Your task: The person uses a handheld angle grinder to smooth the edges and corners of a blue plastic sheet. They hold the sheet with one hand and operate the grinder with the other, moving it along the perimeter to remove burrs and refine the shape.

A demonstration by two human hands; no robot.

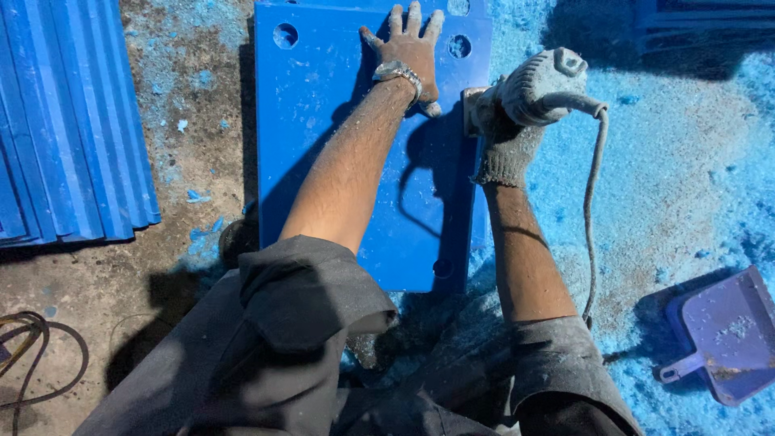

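Observation:
A thick blue plastic board (323,153) with round holes near its corners lies on the floor in front of me. My left hand (410,55), with a metal watch on the wrist, presses flat on the board's far part, fingers spread. My right hand (507,137), in a dusty knit glove, grips a grey corded power tool (539,85) at the board's right edge. The tool's cord (593,194) hangs down along my right forearm.
A stack of blue boards (69,129) lies at the left. Blue plastic shavings (686,145) cover the floor at the right. A purple dustpan (726,331) sits at lower right. Dark cables (32,347) coil at lower left. More blue boards (702,20) lie at top right.

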